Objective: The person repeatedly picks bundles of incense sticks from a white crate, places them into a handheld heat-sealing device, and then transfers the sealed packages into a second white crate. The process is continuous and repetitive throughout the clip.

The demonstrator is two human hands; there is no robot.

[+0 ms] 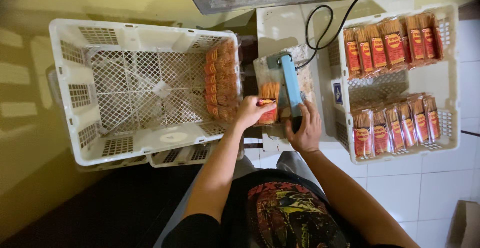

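Reaching forward with a bent wrist, the left hand (251, 111) pinches a clear packet (269, 103) of orange sticks with a red label, holding it under the blue sealer arm (290, 85). The right hand (304, 130) curls shut around that arm's dark handle end. Similar packets lie in a left crate (75, 123) and a right crate (452, 78).

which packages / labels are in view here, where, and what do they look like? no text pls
Packet: in the left hand, under the blue sealer arm; clear, orange sticks, red label.
Packet stack: right end of left crate; orange.
Packet rows: two rows in right crate; red-yellow labels.
Blue sticker: right crate's left wall; small, rectangular.
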